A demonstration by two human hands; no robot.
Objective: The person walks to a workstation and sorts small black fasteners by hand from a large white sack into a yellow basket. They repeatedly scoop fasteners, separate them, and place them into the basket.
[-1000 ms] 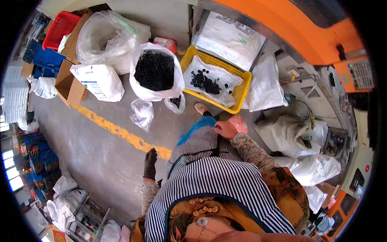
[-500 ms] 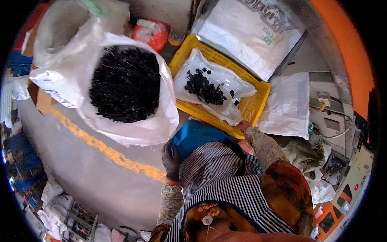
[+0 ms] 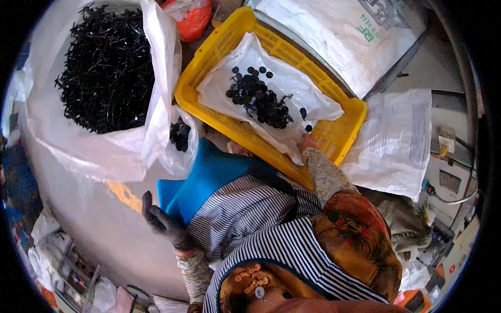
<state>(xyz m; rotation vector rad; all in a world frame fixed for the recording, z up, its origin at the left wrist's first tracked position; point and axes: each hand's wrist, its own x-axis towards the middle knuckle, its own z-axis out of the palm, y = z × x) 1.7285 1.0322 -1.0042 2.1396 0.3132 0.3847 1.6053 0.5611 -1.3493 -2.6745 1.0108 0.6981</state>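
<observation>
My left hand (image 3: pixel 164 223), in a dark glove, is held off to the left of my lap with its fingers apart and nothing in them. A blue cloth (image 3: pixel 211 169) and a striped apron (image 3: pixel 224 208) cover my lap beside it. My bare right hand (image 3: pixel 309 142) reaches into a yellow perforated crate (image 3: pixel 342 133). Its fingers look bunched at the edge of a white plastic bag (image 3: pixel 300 88); anything between them is hidden. On that bag lies a pile of small black round parts (image 3: pixel 255 99), with two loose ones near my right fingers.
A large white sack (image 3: pixel 99 151) full of thin black pieces (image 3: pixel 109 68) stands at the left. Next to it is a small clear bag (image 3: pixel 180 156) with black parts. A red bag (image 3: pixel 193 23) lies behind. White sacks (image 3: pixel 334 36) are beyond and right of the crate.
My view has shifted, and the crate and sack appear closer. My left hand has left the blue cloth and spread its fingers. My right hand reaches farther over the crate.
</observation>
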